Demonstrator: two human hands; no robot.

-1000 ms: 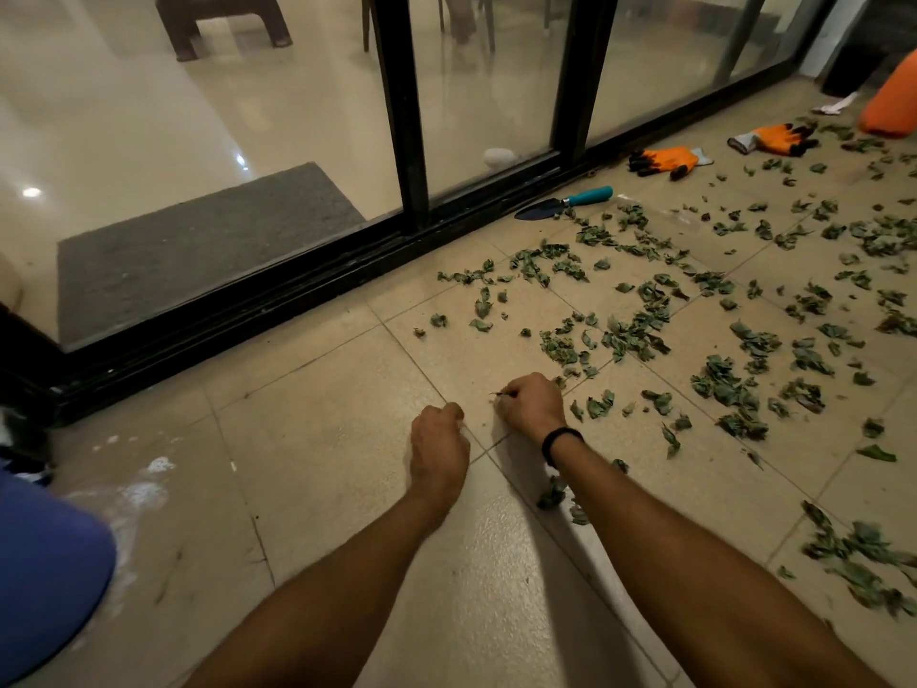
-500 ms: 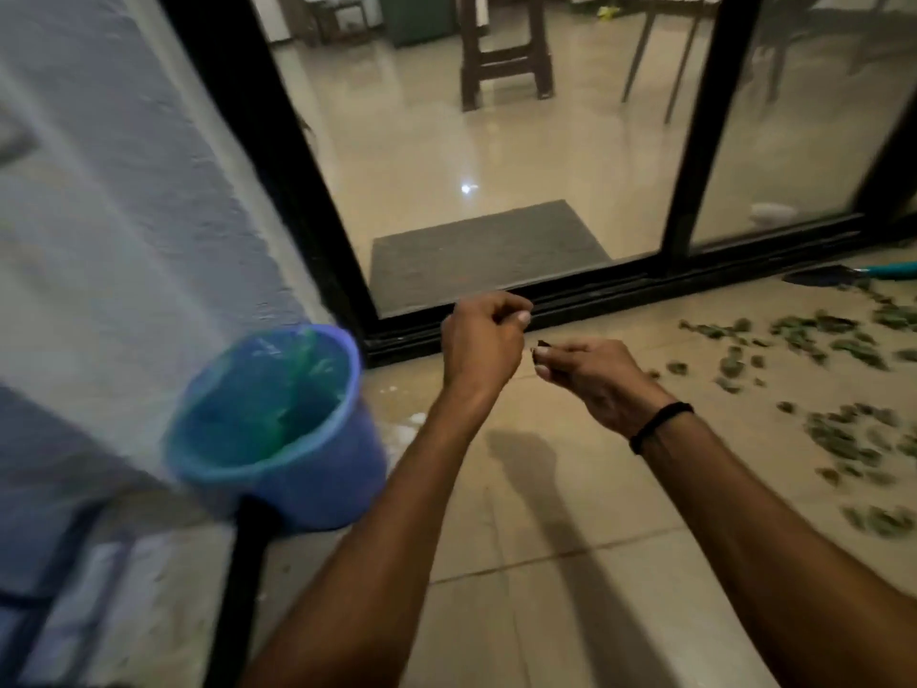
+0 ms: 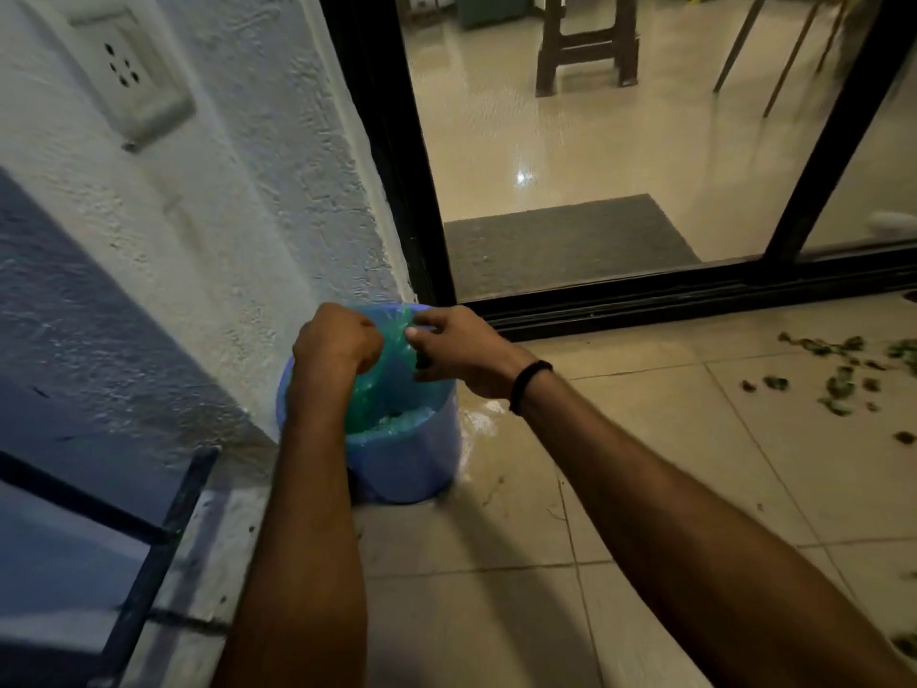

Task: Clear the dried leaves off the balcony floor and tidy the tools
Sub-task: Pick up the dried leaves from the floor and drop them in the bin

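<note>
Beige glazed floor tiles [image 3: 496,613] lie nearest, under two bare forearms that reach forward. Left of the arms, a black metal rail [image 3: 163,528] stands against the base of a white textured wall [image 3: 223,216].

Directly below the fingers sits a round blue plastic bucket [image 3: 407,464] with a crinkled green plastic liner [image 3: 382,389], set on the floor in the corner where the wall meets the door. The left hand [image 3: 337,342] hangs over the bucket's mouth, its fingers [image 3: 367,340] closed into a tight fist; whatever it may hold is hidden. The right hand [image 3: 461,352], with a black wristband [image 3: 531,384], is level with it at the bucket's far rim, its fingers curled and their tips drawn together by the liner. A small dark scrap shows under them, but whether they pinch it I cannot tell.

Well to the right of the fingers, dried green leaves [image 3: 838,382] are scattered on the tiles.

Beyond the fingers runs a black-framed sliding glass door [image 3: 694,290], with a grey doormat [image 3: 560,245] behind the glass and a brown wooden stool [image 3: 585,47] farther in. High to the left, a white wall socket [image 3: 126,72] is fixed to the wall.
</note>
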